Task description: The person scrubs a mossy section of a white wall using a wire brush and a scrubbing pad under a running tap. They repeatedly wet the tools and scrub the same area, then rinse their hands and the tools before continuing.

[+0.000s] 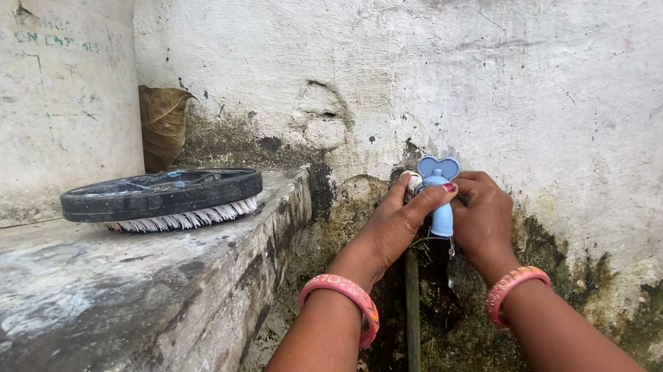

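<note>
A light blue plastic tap (438,186) with a heart-shaped handle sticks out of a stained white wall (596,105). My left hand (393,223) grips the tap's body from the left, thumb lying across its front. From the right, my right hand (480,218) closes around the same tap. Each wrist wears a pink bangle. A dark green hose (412,334) hangs straight down below the tap.
A black oval scrubbing brush (164,196) with white bristles lies on a grey concrete ledge (62,293) at the left. A broken white slab (19,71) stands behind it, with a dry brown leaf (163,122) beside it. Moss covers the lower wall.
</note>
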